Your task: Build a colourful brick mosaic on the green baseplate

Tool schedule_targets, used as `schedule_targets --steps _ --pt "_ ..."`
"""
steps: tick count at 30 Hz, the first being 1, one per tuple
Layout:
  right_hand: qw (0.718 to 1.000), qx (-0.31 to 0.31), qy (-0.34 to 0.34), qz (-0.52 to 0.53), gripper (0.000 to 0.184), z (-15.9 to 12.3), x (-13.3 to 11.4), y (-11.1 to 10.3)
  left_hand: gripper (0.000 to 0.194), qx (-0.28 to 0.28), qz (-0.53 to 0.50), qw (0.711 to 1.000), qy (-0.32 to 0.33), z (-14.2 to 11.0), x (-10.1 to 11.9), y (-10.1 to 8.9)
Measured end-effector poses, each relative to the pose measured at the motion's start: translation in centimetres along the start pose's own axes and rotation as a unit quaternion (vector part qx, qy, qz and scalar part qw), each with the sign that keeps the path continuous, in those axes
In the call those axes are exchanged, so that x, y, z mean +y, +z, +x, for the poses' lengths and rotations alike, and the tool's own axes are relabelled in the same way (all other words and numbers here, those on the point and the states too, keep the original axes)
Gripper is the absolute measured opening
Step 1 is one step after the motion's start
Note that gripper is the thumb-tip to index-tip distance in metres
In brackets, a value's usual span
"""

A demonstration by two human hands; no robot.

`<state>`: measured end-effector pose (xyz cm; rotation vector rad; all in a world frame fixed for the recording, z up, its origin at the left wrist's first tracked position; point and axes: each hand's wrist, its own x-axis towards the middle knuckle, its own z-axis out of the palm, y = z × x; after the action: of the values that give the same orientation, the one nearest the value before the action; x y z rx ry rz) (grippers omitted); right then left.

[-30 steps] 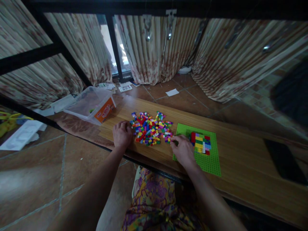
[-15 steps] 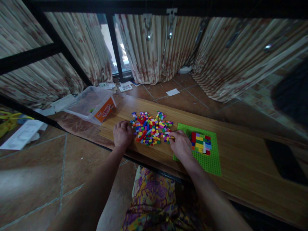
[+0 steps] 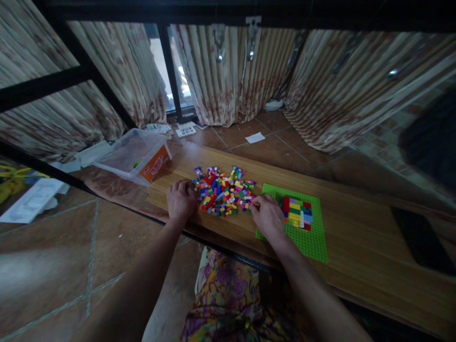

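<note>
Yellow brick (image 3: 256,204) in right hand (image 3: 270,217)

Seemingly pinched, grip narrow; held between the right edge of the brick pile (image 3: 221,190) and the left edge of the green baseplate (image 3: 309,247); long axis too small to be read. Left hand (image 3: 180,199): farther off, rested near the counter's (image 3: 359,237) near edge; grip cannot be told. Against one second ago: yellow more clearly shown.

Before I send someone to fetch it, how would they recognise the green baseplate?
Find the long wooden table. Right of the loose brick pile, partly hidden by the right hand, lies the baseplate. It alone is a flat, studded green sheet bearing bricks.
</note>
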<state>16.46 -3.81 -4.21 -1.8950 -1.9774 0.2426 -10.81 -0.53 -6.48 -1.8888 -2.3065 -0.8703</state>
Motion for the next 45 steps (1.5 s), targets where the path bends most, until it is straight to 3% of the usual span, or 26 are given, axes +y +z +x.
schedule_targets --steps 5,10,11,13,16,19,24,27,30,34,37,40,42,45 --pt "0.999 0.012 -0.028 0.030 0.011 -0.3 -0.1 -0.6 0.031 0.004 -0.035 0.999 -0.023 0.2 -0.2 -0.1" --pt "0.985 0.026 -0.027 0.168 0.015 -2.5 -0.6 -3.1 0.034 0.087 -0.161 0.981 -0.069 -1.3 1.4 -2.9" --pt "0.978 0.015 -0.019 0.205 0.014 -3.3 -0.9 -3.7 0.035 0.085 -0.201 0.973 -0.074 -2.3 2.4 -3.7" --pt "0.963 -0.013 -0.010 0.268 0.014 -5.0 -1.6 -4.8 0.035 -0.018 -0.300 0.951 -0.065 -4.8 4.9 -5.2" --pt "0.943 -0.046 -0.017 0.330 0.014 -7.4 -2.6 -6.0 0.032 -0.261 -0.443 0.854 -0.081 -9.0 9.0 -6.7" --pt "0.933 -0.065 -0.006 0.353 0.014 -9.2 -2.8 -6.9 0.037 -0.390 -0.528 0.738 -0.154 -12.1 11.9 -7.0" --pt "0.907 -0.090 0.032 0.410 0.012 -11.5 -1.4 -7.1 0.039 -0.458 -0.588 0.621 -0.242 -13.7 14.0 -7.2" --pt "0.879 -0.075 0.105 0.459 0.015 -12.6 -0.4 -6.8 0.035 -0.475 -0.615 0.552 -0.302 -14.0 14.8 -7.6" --pt "0.859 -0.077 0.154 0.483 0.017 -13.3 0.0 -6.9 0.035 -0.490 -0.621 0.504 -0.347 -14.4 15.4 -7.7" --pt "0.848 -0.071 0.167 0.498 0.024 -13.6 -0.1 -8.1 0.036 -0.528 -0.634 0.448 -0.346 -15.2 15.4 -7.3" --pt "0.822 -0.104 0.176 0.532 0.026 -13.8 -0.1 -8.8 0.037 -0.564 -0.620 0.431 -0.334 -15.6 15.2 -6.9" --pt "0.801 -0.117 0.185 0.557 0.026 -13.8 0.9 -8.8 0.037 -0.579 -0.612 0.437 -0.314 -15.7 15.2 -6.5" --pt "0.818 -0.072 0.202 0.534 0.026 -13.3 2.5 -8.5 0.035 -0.573 -0.611 0.453 -0.305 -15.8 15.3 -6.4" --pt "0.853 0.061 0.254 0.451 0.028 -11.7 6.3 -7.9 0.035 -0.554 -0.596 0.483 -0.324 -16.0 15.3 -6.1"
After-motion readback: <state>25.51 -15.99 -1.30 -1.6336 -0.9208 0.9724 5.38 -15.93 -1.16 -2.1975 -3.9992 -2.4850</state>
